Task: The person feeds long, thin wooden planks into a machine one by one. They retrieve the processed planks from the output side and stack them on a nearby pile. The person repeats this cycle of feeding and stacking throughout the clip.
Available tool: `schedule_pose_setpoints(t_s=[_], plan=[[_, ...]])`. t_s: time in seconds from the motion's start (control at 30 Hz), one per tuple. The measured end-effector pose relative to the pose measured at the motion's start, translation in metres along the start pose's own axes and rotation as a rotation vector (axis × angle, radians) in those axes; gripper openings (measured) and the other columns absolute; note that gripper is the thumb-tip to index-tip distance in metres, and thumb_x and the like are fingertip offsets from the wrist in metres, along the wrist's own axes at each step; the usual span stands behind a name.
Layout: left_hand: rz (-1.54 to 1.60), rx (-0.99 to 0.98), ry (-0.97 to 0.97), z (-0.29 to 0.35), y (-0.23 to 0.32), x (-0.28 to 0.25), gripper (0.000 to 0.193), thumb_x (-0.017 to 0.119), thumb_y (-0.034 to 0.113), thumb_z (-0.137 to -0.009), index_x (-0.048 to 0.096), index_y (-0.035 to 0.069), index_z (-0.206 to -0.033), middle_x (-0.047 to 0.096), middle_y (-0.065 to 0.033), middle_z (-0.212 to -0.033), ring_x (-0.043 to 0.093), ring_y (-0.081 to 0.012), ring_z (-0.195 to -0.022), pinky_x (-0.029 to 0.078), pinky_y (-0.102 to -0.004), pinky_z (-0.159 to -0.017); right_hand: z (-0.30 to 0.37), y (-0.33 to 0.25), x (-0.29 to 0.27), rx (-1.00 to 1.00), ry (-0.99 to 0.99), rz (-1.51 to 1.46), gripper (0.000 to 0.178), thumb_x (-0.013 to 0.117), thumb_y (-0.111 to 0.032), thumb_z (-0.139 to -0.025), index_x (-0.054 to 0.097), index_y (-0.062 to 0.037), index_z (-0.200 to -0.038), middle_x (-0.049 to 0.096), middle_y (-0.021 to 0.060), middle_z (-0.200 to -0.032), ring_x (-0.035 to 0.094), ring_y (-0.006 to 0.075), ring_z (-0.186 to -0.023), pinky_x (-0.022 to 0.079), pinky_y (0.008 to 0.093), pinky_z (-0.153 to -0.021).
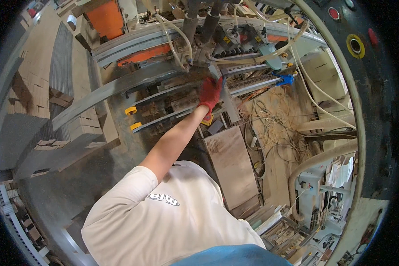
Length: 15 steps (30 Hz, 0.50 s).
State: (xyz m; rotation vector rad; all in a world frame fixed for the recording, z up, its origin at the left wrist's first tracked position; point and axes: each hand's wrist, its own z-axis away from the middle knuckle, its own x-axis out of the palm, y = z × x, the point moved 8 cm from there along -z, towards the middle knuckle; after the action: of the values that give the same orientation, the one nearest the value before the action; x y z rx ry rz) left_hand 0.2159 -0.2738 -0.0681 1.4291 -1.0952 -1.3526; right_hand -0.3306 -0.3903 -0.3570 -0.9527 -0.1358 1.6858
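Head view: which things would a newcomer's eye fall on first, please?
Probably the red-gloved left hand, reaching in among the metal rails at upper centre. Next, bright spots around it: two yellow caps to its left and a blue part to its right. The tall board stacks along the left edge also draw attention.

The red-gloved left hand [211,92] partly hides its own fingers, so what they hold cannot be told; at the lower edge a blue thing [232,257] is cut off, its kind unclear; the dark round border cuts the stacked boards [33,99] and the black panel [372,119]; the tangled cables [272,126] cover one another, their ends lost.
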Motion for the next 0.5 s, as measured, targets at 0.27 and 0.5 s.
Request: schedule_pose_setpoints(t_s=[0.27,0.5], plan=[[-0.008,-0.008,-0.053,0.014,0.015,0.001,0.058,0.063,0.056,-0.102,0.058,0.001,-0.118,0.069,-0.0235,-0.111,0.066,-0.0445,-0.1,0.052,-0.052,-0.087,0.009,0.015,0.008,0.026,0.023,-0.03,0.02,0.064,-0.022,-0.102,0.07,-0.0062,-0.09,0.067,0.0047,-0.08,0.061,0.0179,-0.074,0.051,0.0357,-0.068],[0.27,0.001,-0.059,0.042,0.044,0.006,0.068,0.054,0.056,-0.104,0.053,-0.005,-0.134,0.062,-0.034,-0.131,0.06,-0.049,-0.123,0.045,-0.0545,-0.105,0.002,0.025,0.015,0.003,0.034,-0.04,0.022,0.063,-0.021,-0.102,0.069,-0.0058,-0.088,0.066,0.0039,-0.078,0.059,0.0172,-0.072,0.05,0.0355,-0.067]])
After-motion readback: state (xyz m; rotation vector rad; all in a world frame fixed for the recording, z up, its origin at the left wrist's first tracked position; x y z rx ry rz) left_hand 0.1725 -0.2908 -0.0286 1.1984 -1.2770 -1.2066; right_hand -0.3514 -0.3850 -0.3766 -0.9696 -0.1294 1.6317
